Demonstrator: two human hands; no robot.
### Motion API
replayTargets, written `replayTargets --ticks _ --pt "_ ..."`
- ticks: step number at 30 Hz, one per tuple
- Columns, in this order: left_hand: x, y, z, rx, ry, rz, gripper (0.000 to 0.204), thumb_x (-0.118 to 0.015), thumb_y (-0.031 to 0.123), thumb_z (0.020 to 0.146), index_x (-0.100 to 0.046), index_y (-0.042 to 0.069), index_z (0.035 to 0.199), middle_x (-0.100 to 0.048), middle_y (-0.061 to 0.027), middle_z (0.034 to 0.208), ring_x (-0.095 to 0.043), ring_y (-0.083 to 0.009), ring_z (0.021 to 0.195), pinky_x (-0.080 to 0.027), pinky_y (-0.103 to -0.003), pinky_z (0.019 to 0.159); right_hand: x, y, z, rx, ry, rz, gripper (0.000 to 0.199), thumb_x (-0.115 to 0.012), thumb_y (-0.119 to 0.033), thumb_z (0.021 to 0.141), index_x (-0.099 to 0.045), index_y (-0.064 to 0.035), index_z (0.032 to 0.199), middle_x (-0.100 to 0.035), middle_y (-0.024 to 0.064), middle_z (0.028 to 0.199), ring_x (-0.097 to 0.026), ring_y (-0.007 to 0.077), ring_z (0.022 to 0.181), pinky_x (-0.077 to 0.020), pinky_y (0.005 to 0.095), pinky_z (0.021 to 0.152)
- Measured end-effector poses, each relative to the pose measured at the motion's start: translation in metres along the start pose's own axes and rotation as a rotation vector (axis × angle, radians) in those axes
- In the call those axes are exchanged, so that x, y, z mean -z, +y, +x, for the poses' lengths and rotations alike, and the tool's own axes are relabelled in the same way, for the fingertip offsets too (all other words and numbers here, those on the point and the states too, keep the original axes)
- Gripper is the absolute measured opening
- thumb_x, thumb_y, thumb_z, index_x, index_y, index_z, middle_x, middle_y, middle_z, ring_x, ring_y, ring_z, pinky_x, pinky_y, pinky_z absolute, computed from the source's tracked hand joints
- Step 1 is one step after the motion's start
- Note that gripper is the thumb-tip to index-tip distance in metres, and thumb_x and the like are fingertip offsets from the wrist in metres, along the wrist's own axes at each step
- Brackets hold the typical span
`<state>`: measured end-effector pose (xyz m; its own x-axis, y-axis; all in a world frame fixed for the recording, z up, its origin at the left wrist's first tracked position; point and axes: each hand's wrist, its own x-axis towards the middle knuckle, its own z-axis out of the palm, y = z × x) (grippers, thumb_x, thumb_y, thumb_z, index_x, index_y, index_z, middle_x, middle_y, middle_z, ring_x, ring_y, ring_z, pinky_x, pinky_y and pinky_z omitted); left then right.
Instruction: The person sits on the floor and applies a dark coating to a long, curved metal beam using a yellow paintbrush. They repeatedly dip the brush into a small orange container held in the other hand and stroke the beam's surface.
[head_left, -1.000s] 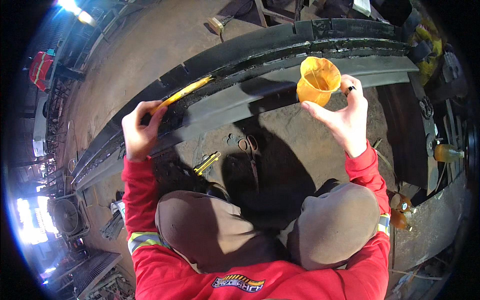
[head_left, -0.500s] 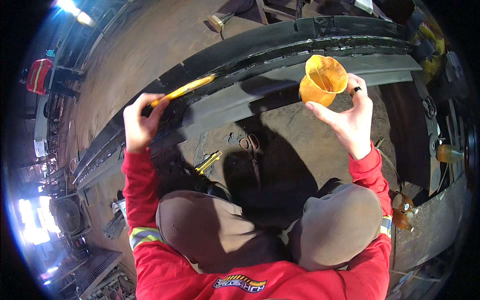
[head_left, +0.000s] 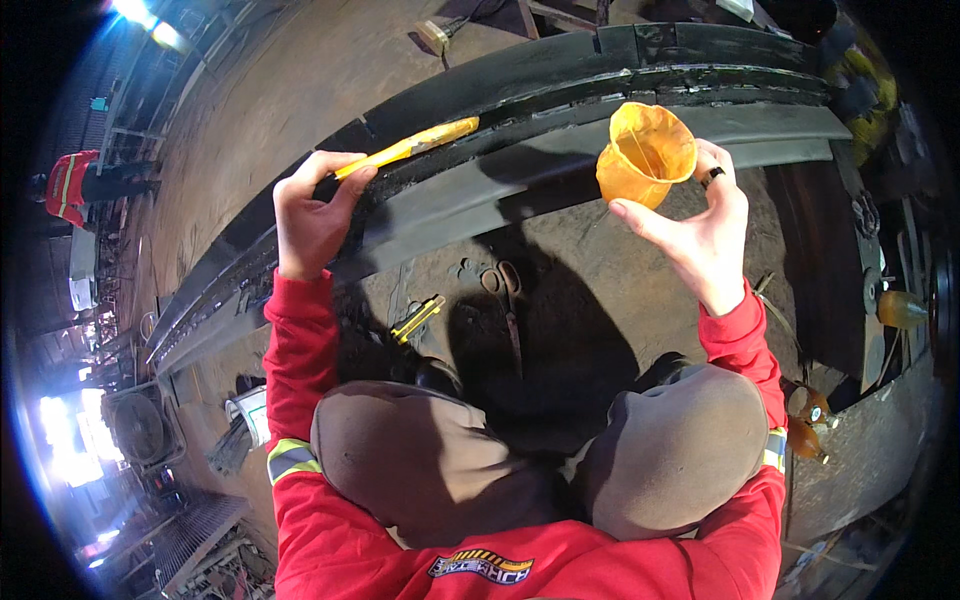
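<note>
My left hand [head_left: 315, 215] pinches the near end of a slim yellow stick-like tool [head_left: 425, 140]. Its broader far end points up and right, over or against a long curved dark panel [head_left: 430, 225]; whether it touches cannot be made out. On the right, my right hand [head_left: 715, 235] grips an orange-yellow cup [head_left: 625, 185] with a flared, uneven rim, thumb in front and fingers behind. Amber liquid seems to lie inside, and a thin strand crosses the opening. The cup is tilted slightly toward me, above the panel's near edge.
Scissors [head_left: 513, 325] and a yellow-handled tool [head_left: 420, 320] lie on the floor before my knees. Amber bottles [head_left: 805, 440] stand or lie at the right, near another amber container [head_left: 900, 308]. A fan [head_left: 140, 430] and a person in red [head_left: 70, 185] are at the left.
My left hand has moved right and a little upward with the yellow tool, whose tip is now farther along the panel. My right hand and the cup have barely moved.
</note>
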<state>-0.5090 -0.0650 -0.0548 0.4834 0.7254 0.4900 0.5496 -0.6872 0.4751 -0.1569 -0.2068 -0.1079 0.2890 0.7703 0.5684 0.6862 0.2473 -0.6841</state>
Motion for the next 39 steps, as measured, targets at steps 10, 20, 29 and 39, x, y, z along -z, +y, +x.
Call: replayTargets --ticks 10,20,29,39 --pt "0.003 0.003 -0.001 0.045 -0.007 -0.042 0.010 -0.074 0.002 0.088 -0.072 -0.002 0.097 -0.070 -0.0070 0.087 -0.061 -0.0113 0.083 -0.047 -0.025 0.079 -0.004 0.004 0.000 -0.024 -0.019 0.038 0.059 -0.098 -0.029 0.057 -0.065 0.0015 0.096 -0.061 0.0141 0.107 -0.061 0.0258 0.103 -0.0487 0.0372 0.093" --pt "0.033 -0.021 -0.036 0.182 -0.056 0.252 0.014 -0.078 0.007 0.085 -0.072 0.000 0.095 -0.071 -0.0101 0.078 -0.064 -0.0121 0.067 -0.050 -0.025 0.065 -0.002 0.008 -0.001 -0.049 -0.030 0.045 0.061 -0.098 -0.029 0.056 -0.065 0.0031 0.097 -0.062 0.0143 0.107 -0.060 0.0255 0.103 -0.0482 0.0365 0.094" --pt "0.050 -0.014 -0.021 0.117 -0.078 0.202 0.015 -0.078 0.010 0.086 -0.072 0.000 0.096 -0.072 -0.0090 0.080 -0.065 -0.0114 0.070 -0.050 -0.025 0.065 -0.010 0.016 -0.003 -0.042 -0.087 0.028 0.064 -0.098 -0.027 0.057 -0.061 0.0022 0.100 -0.058 0.0118 0.110 -0.059 0.0215 0.103 -0.0471 0.0343 0.094" --pt "0.060 -0.035 -0.045 0.148 -0.018 0.233 0.014 -0.077 0.011 0.087 -0.074 0.001 0.095 -0.070 -0.0060 0.077 -0.059 -0.0078 0.067 -0.046 -0.024 0.062 -0.013 0.016 -0.002 -0.031 -0.077 0.067 0.064 -0.099 -0.027 0.057 -0.057 -0.0001 0.098 -0.058 0.0105 0.106 -0.058 0.0207 0.100 -0.0474 0.0336 0.092"
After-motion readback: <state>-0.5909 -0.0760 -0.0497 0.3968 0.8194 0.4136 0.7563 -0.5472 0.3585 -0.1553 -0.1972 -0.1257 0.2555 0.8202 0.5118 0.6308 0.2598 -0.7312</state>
